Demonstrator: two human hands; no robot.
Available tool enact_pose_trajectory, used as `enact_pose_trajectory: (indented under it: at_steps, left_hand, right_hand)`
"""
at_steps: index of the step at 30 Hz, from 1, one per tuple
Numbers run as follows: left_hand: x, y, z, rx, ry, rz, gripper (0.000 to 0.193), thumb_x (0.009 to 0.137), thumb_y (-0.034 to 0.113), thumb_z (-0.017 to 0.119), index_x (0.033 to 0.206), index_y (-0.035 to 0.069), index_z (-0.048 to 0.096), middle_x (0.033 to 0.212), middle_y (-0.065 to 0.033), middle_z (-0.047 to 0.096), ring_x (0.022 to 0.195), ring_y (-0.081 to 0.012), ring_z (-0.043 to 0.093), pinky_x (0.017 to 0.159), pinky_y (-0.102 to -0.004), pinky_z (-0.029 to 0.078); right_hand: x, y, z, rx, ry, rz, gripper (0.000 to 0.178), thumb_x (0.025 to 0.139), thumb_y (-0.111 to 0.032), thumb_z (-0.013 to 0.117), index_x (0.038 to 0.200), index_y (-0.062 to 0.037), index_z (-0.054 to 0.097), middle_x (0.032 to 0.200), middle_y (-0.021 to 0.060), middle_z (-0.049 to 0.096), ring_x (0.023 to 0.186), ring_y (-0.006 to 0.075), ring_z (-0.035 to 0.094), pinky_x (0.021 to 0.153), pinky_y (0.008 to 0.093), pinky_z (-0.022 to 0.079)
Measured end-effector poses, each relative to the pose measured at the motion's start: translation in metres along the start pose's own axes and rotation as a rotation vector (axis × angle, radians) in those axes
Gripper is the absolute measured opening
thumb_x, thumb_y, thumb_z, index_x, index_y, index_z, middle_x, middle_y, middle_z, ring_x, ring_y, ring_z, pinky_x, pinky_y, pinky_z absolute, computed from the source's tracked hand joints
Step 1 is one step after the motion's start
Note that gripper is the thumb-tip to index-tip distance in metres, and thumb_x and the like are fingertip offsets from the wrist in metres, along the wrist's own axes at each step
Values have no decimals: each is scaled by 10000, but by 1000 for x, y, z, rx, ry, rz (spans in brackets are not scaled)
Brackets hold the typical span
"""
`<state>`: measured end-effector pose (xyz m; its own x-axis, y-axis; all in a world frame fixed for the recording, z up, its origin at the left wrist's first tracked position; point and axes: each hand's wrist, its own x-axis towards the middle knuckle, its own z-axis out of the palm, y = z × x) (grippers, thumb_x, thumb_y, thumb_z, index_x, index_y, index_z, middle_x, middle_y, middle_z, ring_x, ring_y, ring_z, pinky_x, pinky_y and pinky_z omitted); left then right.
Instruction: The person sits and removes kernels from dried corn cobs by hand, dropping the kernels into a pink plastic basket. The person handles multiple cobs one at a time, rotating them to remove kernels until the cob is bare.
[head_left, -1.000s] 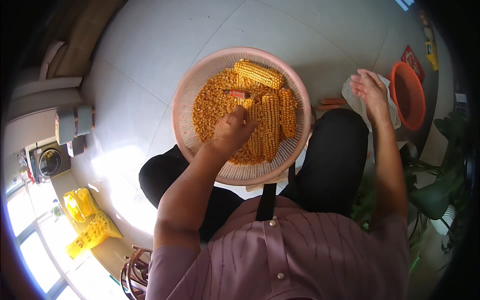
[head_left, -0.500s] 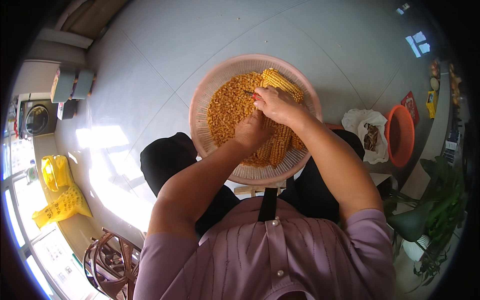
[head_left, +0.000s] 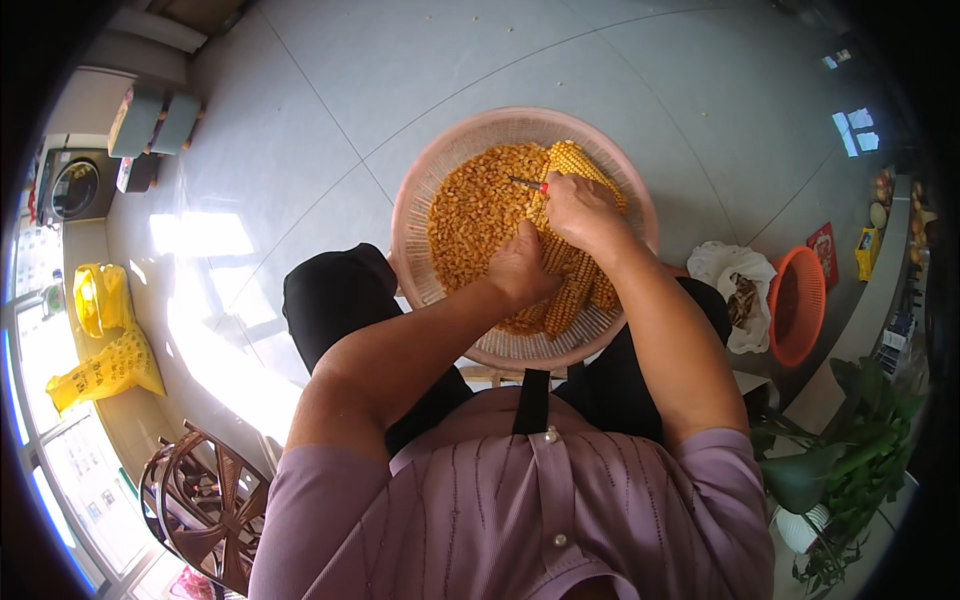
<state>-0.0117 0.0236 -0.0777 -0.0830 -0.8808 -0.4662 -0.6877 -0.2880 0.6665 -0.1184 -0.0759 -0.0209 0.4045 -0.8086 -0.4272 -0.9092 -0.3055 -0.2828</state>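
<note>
A round pink plastic basket [head_left: 402,215] stands between my knees. Loose yellow corn kernels [head_left: 475,205] fill its left side, and several ears of corn [head_left: 570,285] lie along its right side. My right hand [head_left: 585,212] is closed round a small red-handled tool [head_left: 542,187], whose thin metal tip points left over the kernels. Lower in the basket, my left hand [head_left: 522,270] is closed on an ear of corn, its thumb pointing up. The fingers and much of that ear are hidden beneath the hand.
Right of the basket are a white plastic bag [head_left: 725,262] with brownish scraps and an orange basket [head_left: 797,305]. A potted plant [head_left: 850,440] stands at lower right, a brown wicker chair [head_left: 215,505] at lower left. Yellow bags [head_left: 105,365] lie by the window.
My left hand has drawn down and away from the right hand, uncovering its thumb. The right hand still holds the red-handled tool. The whole view has shifted slightly.
</note>
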Motion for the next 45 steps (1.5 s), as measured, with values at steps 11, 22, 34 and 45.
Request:
enact_pose_trajectory:
  at_steps: [11,22,34,45]
  left_hand:
    - [-22,5,-33,-298,145,138,575,677,184,857,1107,-4,522,969,-126,613,873,-236,619,790,-362,529]
    - [-9,-21,-54,-1643,77,44,476,845,52,585,1308,-20,498,1250,-171,587,1150,-308,563,1031,-450,445]
    - [-24,2,-62,-1600,220,168,462,852,3,662,1272,38,474,1153,-128,606,1056,-269,626,898,-421,559]
    - [-21,-17,4,-416,522,410,592,737,-17,788,1226,74,468,1134,-144,614,1013,-253,643,836,-346,538]
  right_hand:
    - [-26,43,-12,440,162,18,301,951,-273,508,1045,-19,640,922,189,705,879,329,680,780,474,512]
    - [-101,30,-7,1902,-247,-35,257,888,-122,552,1130,-56,608,941,94,677,735,163,658,611,285,515]
    - [-119,15,25,1727,-187,161,124,959,-206,615,936,-108,544,726,-1,543,484,71,463,430,240,369]
    - [-111,-2,36,1632,-136,120,401,998,-380,594,1295,-120,520,699,-21,490,443,54,385,393,204,291]
